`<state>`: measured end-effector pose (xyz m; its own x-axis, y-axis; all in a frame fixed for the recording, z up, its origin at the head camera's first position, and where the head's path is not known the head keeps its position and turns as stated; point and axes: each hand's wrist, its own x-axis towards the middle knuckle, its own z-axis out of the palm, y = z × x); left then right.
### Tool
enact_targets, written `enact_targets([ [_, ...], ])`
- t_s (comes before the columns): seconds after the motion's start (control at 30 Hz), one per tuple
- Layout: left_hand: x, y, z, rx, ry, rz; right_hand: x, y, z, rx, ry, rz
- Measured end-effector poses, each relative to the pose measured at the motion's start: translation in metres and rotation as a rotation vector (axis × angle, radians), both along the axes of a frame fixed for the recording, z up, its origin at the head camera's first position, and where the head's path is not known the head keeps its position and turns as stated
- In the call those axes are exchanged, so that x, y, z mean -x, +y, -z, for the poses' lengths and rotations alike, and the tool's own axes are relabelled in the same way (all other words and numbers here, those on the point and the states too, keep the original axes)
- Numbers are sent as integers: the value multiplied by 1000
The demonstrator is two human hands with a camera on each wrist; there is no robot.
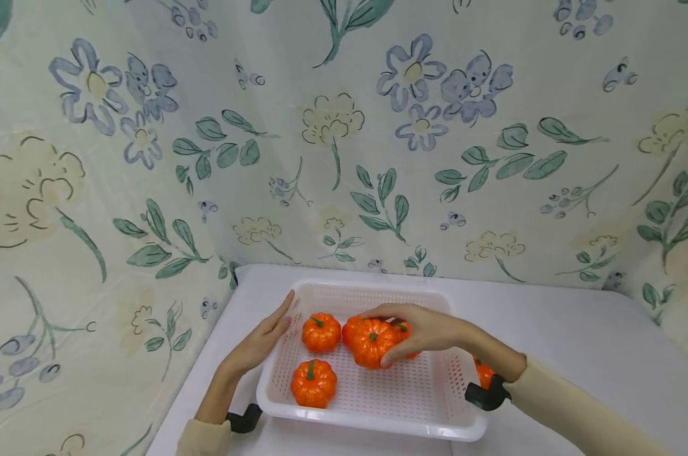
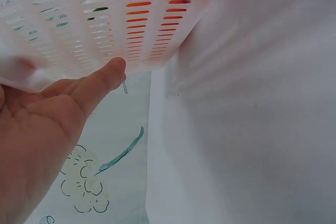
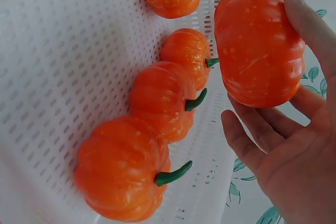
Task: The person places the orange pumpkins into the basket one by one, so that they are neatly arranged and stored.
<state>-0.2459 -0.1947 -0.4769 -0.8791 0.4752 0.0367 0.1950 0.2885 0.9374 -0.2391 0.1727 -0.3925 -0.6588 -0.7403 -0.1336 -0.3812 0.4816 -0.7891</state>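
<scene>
right hand [image 1: 429,329]: fingers wrapped round a pumpkin [image 1: 372,342], frame centre
left hand [image 1: 262,339]: fingers straight, steadying basket [image 1: 372,421]
progress: several pumpkins in basket

Orange pumpkins [image 1: 321,332] with green stems, white perforated basket [image 1: 372,418], floral-patterned cloth [image 1: 150,158]

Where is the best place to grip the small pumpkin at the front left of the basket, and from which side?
Probably from above, fingers spread round the ribbed sides of the front-left pumpkin. It sits upright, stem up, apart from the others, and the basket walls block a low sideways approach.
</scene>
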Motion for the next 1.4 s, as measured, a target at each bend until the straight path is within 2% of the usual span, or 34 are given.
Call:
enact_targets([
  [0.2,1,5,1,11,0,-4,4,-14,13,-53,-12,-111],
  [0.33,1,8,0,24,-4,-11,1,-20,24,-139,-5,-133],
  [0.43,1,9,0,32,-4,-22,1,-23,31,-175,-35,-147],
  [0.67,3,9,2,20,4,-8,2,-30,45,-181,-83,-222],
  [0.97,3,8,2,15,24,7,2,-32,51,-183,-82,-220],
  [1.07,2,8,1,22,2,-6,1,-33,49,-200,-58,-226],
  [1.17,0,7,-1,26,-10,-17,0,-32,40,-222,-32,-223],
  [1.3,-2,5,-3,24,-13,-27,-5,-27,16,-216,-13,-197],
  [1.4,-3,2,-3,21,-13,-33,-8,-18,-3,-173,-4,-176],
])
